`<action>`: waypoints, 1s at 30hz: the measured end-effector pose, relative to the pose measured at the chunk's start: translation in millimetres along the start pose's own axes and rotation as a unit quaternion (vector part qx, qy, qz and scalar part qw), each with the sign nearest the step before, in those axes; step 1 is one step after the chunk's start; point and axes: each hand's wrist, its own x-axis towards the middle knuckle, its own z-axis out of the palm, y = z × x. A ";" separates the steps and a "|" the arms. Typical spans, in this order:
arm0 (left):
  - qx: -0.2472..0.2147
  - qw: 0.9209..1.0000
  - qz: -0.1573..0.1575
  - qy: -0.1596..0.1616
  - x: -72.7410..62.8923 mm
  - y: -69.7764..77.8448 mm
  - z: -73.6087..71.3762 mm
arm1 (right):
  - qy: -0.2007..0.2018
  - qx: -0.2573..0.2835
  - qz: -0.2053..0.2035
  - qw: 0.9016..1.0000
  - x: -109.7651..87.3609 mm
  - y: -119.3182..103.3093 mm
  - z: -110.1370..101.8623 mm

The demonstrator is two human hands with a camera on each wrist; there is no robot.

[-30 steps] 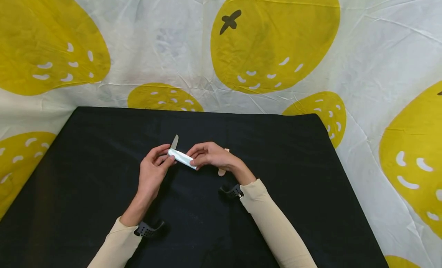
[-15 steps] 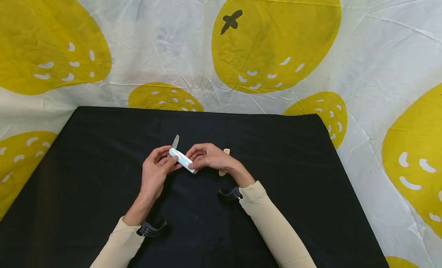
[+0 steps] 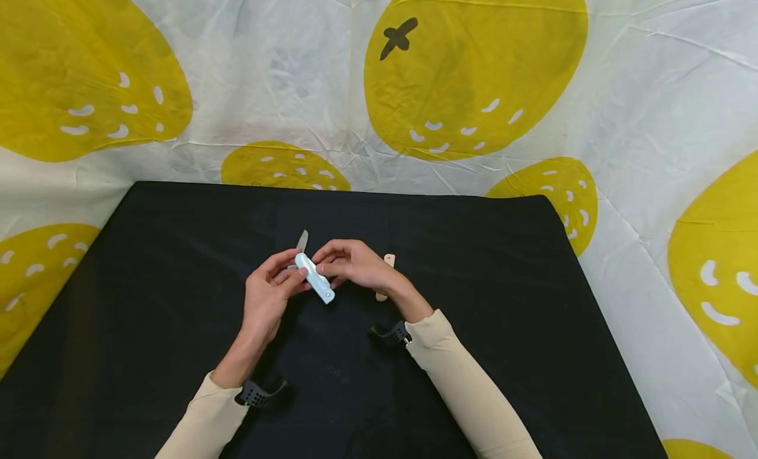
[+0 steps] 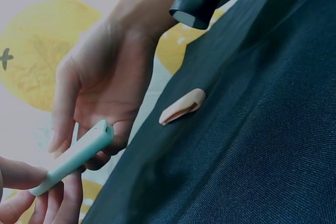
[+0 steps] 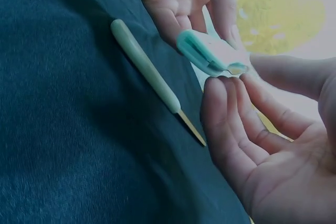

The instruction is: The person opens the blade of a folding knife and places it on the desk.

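Observation:
In the head view a closed, pale blue folding knife (image 3: 316, 279) slants between the hands, its rivet end toward the person. A long slot and a notched end show on the folding knife (image 5: 199, 53) in the right wrist view. My left hand (image 3: 269, 291) holds its far part between thumb and fingers. At its right edge, my right hand (image 3: 361, 268) pinches with thumb and fingertips. A second knife lies behind the left hand; its blade (image 3: 303, 240) points away, and its pale green handle (image 5: 147, 69) shows in the right wrist view.
A pinkish folded knife (image 4: 182, 107) with a slot lies on the black cloth (image 3: 462, 248), partly hidden by the right wrist in the head view. A white curtain (image 3: 302, 71) with yellow fruit prints hangs behind the table. Dark wrist cameras (image 3: 257, 393) sit below the sleeves.
The pale blue folding knife has turned so its near end swings down toward the person. My right fingers have moved from that end up to its middle edge. The left hand has shifted slightly right.

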 end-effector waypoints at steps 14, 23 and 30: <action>0.020 1.000 0.014 -0.015 -2.3 -6.2 -1.2 | 0.013 0.000 0.008 1.000 -1.3 4.1 4.6; 0.010 1.000 0.019 -0.020 -4.3 -7.6 1.0 | 0.023 -0.017 -0.006 1.000 -3.6 5.3 1.9; -0.034 0.999 0.025 0.003 -3.9 -8.2 4.0 | 0.064 -0.021 -0.023 0.997 -4.0 4.7 0.9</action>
